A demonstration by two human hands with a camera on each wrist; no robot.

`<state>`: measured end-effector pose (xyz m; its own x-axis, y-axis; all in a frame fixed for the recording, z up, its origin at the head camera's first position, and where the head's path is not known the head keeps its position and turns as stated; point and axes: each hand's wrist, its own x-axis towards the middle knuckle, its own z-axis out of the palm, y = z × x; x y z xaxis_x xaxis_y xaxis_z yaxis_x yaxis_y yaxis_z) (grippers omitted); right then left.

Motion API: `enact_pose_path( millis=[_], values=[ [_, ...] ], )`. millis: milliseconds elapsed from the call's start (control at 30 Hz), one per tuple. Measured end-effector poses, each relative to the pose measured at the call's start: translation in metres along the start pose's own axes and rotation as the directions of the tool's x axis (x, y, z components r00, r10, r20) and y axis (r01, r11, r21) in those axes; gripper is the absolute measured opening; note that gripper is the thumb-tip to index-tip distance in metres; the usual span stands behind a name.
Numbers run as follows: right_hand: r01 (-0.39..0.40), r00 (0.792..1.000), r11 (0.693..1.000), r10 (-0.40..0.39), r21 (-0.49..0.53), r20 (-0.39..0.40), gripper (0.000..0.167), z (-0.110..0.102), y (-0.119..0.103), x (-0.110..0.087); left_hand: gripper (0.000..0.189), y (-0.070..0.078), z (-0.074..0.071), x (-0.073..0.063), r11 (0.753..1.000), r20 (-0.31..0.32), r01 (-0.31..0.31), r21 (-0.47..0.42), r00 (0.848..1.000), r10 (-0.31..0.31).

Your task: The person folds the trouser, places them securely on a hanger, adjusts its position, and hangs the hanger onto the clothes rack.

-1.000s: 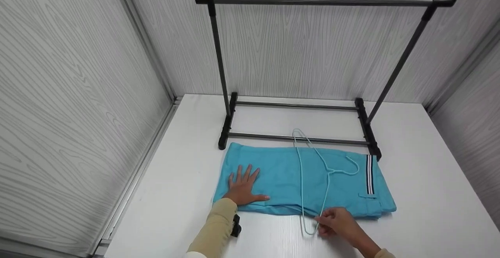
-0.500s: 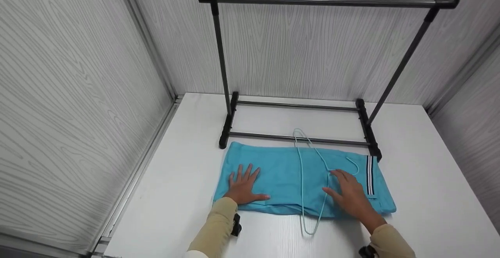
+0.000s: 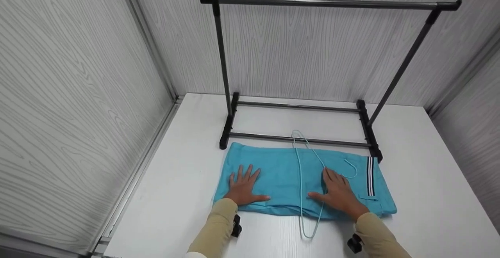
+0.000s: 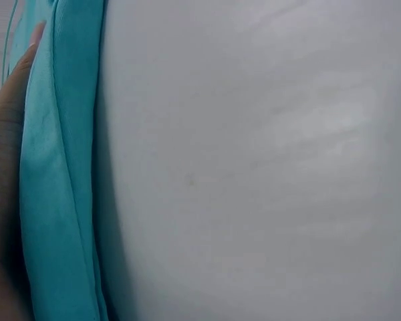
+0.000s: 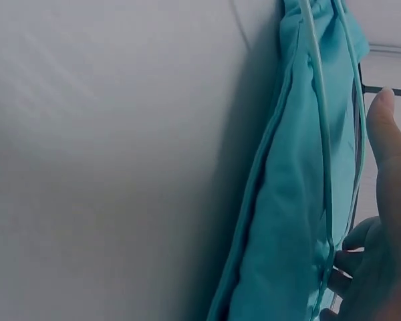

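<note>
Folded turquoise trousers point(image 3: 279, 172) with a striped band at the right lie flat on the table. A pale blue wire hanger point(image 3: 300, 176) rests across them, its hook toward the right and its near end past the trousers' front edge. My left hand point(image 3: 243, 189) presses on the trousers' left part, fingers spread. My right hand point(image 3: 339, 191) lies over the hanger's neck, thumb out to the left, and covers that part. In the right wrist view the fingers point(image 5: 341, 281) touch the hanger wire point(image 5: 326, 154). The left wrist view shows the cloth edge point(image 4: 60, 187) beside the thumb.
A black metal garment rack point(image 3: 328, 3) stands behind the trousers, its base point(image 3: 297, 137) just beyond their far edge. The hanger's far end overlaps the front base bar. White table surface point(image 3: 172, 187) extends to the left and right. Grey wood-grain panels point(image 3: 297, 55) enclose the table.
My right hand let go of the hanger's near end, moved up over the trousers and settled on the hanger's neck. The hanger shifted slightly left. My left hand stayed in place.
</note>
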<state>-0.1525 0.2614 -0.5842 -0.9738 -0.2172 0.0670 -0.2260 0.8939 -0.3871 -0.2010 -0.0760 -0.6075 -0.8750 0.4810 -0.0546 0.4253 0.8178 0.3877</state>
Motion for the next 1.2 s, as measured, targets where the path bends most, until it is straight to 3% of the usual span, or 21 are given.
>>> enact_pose_path(
  millis=[200,400,633,933,1200],
  values=[
    [0.052,0.997,0.997,-0.049,-0.051,0.065,0.093,-0.009,0.003,-0.002,0.103,0.004,-0.003,-0.001,1.0,-0.003,-0.01,-0.019,1.0,0.009],
    [0.087,0.99,0.996,-0.087,0.003,0.107,0.085,-0.016,0.011,-0.004,0.103,0.006,-0.003,-0.002,1.0,-0.001,-0.005,-0.024,1.0,0.005],
    [0.083,0.996,0.995,-0.081,-0.059,0.046,0.089,-0.009,0.013,-0.007,0.103,0.002,0.007,-0.001,1.0,-0.016,-0.026,0.001,1.0,0.026],
    [0.076,0.997,0.994,-0.076,-0.084,0.006,0.093,-0.003,0.011,-0.002,0.103,0.003,0.002,-0.003,1.0,0.002,-0.001,-0.011,1.0,0.001],
    [0.063,0.998,0.995,-0.062,-0.081,0.019,0.094,0.002,0.011,0.005,0.101,-0.009,0.015,0.003,1.0,-0.083,-0.01,-0.019,0.996,0.008]
  ],
)
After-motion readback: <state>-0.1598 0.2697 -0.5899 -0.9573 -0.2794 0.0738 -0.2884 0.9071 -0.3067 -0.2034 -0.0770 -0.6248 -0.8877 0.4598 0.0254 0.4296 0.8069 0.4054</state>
